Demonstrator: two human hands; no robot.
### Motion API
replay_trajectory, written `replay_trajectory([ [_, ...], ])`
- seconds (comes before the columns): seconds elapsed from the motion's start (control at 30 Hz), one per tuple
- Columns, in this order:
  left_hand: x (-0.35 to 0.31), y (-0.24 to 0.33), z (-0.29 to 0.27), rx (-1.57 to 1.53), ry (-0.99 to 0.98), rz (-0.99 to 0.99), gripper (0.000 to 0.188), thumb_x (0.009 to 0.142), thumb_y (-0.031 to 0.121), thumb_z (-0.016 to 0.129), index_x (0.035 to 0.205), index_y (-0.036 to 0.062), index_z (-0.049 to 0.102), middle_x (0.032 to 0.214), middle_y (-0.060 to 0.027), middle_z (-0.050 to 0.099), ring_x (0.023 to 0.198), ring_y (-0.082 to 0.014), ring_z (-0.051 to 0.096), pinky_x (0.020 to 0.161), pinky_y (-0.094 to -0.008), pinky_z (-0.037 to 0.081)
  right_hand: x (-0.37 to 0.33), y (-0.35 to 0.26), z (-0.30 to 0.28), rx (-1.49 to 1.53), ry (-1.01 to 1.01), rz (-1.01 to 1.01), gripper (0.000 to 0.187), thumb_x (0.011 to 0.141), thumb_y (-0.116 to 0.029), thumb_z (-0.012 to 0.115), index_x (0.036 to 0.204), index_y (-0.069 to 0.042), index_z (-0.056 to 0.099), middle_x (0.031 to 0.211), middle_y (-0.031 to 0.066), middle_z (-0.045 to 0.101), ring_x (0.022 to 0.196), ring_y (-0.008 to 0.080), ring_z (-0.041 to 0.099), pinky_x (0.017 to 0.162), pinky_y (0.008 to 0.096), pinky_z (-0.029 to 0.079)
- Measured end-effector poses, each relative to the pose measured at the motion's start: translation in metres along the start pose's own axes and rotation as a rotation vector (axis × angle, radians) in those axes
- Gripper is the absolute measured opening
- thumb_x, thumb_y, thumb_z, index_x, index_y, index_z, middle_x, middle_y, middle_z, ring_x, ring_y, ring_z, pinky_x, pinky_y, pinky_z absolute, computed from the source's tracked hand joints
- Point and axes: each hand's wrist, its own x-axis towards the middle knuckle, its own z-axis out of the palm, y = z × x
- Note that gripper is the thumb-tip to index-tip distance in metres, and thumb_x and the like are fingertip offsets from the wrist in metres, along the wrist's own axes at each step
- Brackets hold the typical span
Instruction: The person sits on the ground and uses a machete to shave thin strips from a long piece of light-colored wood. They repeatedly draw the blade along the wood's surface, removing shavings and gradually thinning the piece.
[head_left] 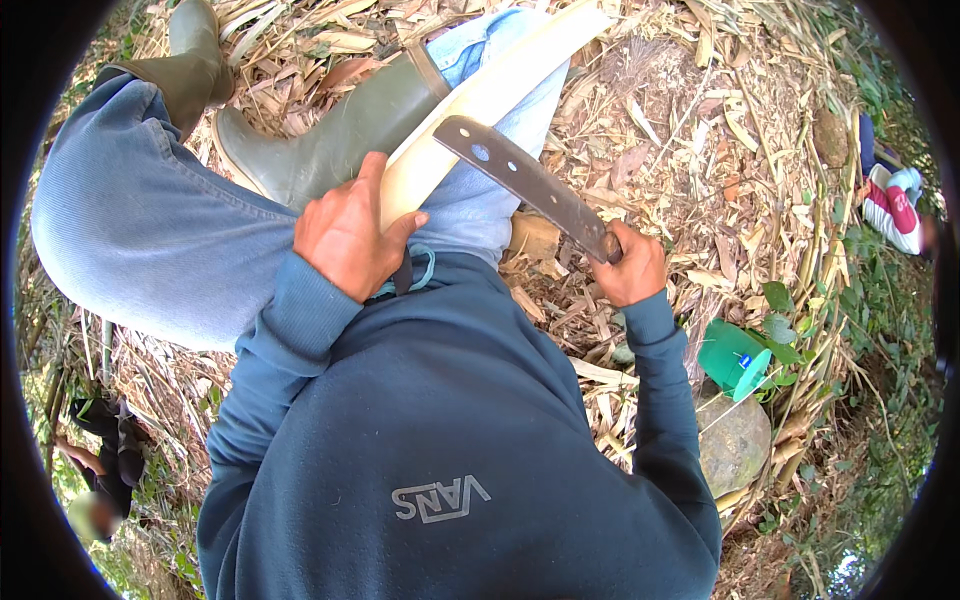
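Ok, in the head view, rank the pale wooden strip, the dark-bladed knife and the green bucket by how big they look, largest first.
1. Pale wooden strip
2. Dark-bladed knife
3. Green bucket, perhaps farther from the camera

It's one head cam, the left of two fisheyes worn side by side, looking down at the wearer's [430,400] own front. Closest to the lens is the dark hoodie [450,555], which takes up most of the bottom middle. The left hand [350,235] and right hand [632,265] sit farther up, then jeans [170,220], boots [330,145] and ground [690,190] toward the top. Upright and not mirrored, so picture left is the wearer's left. Super wide too: corners go black, stuff bends near the rim, and one person [105,445] far left plus another person [893,205] far right show up tiny.
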Motion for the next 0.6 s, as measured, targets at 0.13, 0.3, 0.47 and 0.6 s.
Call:
replay_trajectory([
  [0.13, 0.0, 0.0, -0.001, -0.008, 0.006, 0.023, 0.063, 0.081, 0.034, 0.08, 0.124, -0.0009, 0.049, 0.082, -0.0275, 0.067, 0.08, -0.0466, 0.066, 0.069, -0.0511, 0.052, -0.002, 0.0, -0.001, -0.002, 0.058, -0.096, 0.02, 0.074, -0.023, 0.07, 0.082, -0.005, 0.063, 0.067, 0.0173, 0.062, 0.061, 0.0396, 0.062, 0.057, 0.0468, 0.047],
  [0.3, 0.0, -0.001, 0.002, -0.028, -0.016, 0.013, 0.065, 0.081, 0.036, 0.08, 0.125, -0.0013, 0.049, 0.083, -0.0271, 0.068, 0.081, -0.0464, 0.066, 0.07, -0.0514, 0.052, 0.0, -0.002, 0.001, -0.071, 0.083, -0.095, 0.019, 0.071, -0.021, 0.069, 0.081, -0.007, 0.062, 0.067, 0.0163, 0.063, 0.061, 0.0386, 0.063, 0.057, 0.0473, 0.047],
  [0.47, 0.002, -0.002, 0.002, -0.021, 0.0, 0.031, 0.065, 0.081, 0.036, 0.08, 0.125, -0.0016, 0.049, 0.085, -0.0275, 0.068, 0.082, -0.0462, 0.067, 0.072, -0.0509, 0.052, -0.011, 0.0, 0.003, -0.037, 0.104, -0.18, 0.02, 0.066, -0.016, 0.067, 0.083, -0.007, 0.061, 0.067, 0.0143, 0.063, 0.063, 0.0381, 0.063, 0.056, 0.0489, 0.046],
  [0.6, 0.001, -0.001, 0.002, -0.029, -0.045, -0.017, 0.064, 0.08, 0.036, 0.081, 0.123, -0.0015, 0.05, 0.087, -0.0279, 0.068, 0.083, -0.0463, 0.067, 0.073, -0.0509, 0.052, -0.004, 0.0, 0.007, -0.061, 0.095, -0.094, 0.019, 0.067, -0.015, 0.066, 0.084, -0.008, 0.062, 0.066, 0.0129, 0.063, 0.06, 0.0343, 0.063, 0.059, 0.0452, 0.044],
])
